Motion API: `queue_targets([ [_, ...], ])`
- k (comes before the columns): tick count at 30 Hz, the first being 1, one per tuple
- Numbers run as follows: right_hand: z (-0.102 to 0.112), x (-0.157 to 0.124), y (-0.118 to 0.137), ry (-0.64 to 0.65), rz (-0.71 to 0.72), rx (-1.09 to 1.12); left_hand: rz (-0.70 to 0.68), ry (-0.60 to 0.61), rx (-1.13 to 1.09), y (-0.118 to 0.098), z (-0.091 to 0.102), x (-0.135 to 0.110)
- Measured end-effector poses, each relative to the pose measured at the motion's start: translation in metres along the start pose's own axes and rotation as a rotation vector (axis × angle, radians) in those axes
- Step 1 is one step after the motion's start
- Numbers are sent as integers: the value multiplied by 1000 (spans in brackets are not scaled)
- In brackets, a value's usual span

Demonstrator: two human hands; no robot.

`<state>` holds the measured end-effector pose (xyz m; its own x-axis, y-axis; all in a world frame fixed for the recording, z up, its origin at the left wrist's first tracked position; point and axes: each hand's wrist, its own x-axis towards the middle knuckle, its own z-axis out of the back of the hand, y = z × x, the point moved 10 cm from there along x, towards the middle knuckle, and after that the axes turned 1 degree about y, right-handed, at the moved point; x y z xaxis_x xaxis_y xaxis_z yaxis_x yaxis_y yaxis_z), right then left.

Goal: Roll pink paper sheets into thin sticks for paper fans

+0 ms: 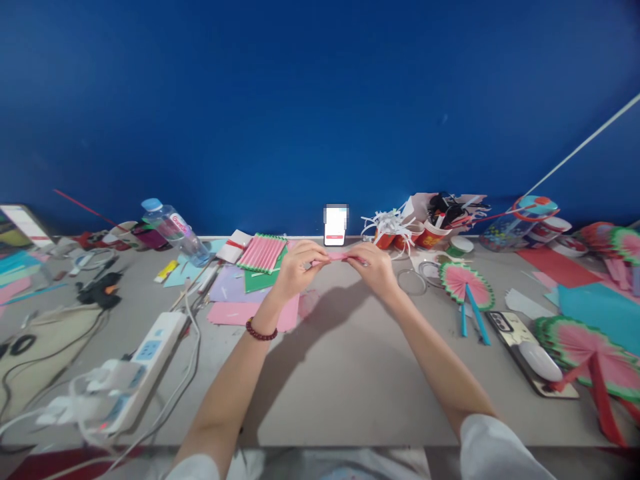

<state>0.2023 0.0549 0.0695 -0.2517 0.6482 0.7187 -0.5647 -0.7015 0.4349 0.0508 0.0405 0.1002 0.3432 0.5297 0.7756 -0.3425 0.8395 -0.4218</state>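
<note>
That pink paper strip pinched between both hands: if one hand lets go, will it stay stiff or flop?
Probably light: the pink paper strip spans the gap between the left hand and right hand, pinched at each end. It looks folded narrow, so it may stay straight, though a free end would likely droop. It probably creases easily.

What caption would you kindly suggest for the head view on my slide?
Left hand and right hand pinch a folded pink paper strip over a grey table beside paper fans.
</note>
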Motion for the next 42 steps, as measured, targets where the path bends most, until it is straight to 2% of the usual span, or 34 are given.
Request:
queue_targets([
  [6,-4,-3,1,22,53,-63,7,85,58,4,-5,-1],
  [10,-9,-4,13,46,144,-221,-31,181,315,-4,-18,-3],
  [13,-16,-4,18,83,142,-256,-89,205,486,-11,-33,-7],
  [17,-20,-4,15,120,84,-142,-161,160,603,-13,-42,-13],
  [22,-11,-2,-3,68,-10,-63,-156,66,678,-2,-31,-15],
  [27,-10,-2,-9,59,-29,-33,-160,55,708,-1,-27,-15],
  [36,-10,-6,-10,2,-9,-91,-130,120,659,7,-36,-16],
  [40,-17,-7,1,66,47,-141,-138,143,568,5,-47,-20],
  [42,-20,-7,7,89,73,-134,-147,118,518,3,-48,-22],
])
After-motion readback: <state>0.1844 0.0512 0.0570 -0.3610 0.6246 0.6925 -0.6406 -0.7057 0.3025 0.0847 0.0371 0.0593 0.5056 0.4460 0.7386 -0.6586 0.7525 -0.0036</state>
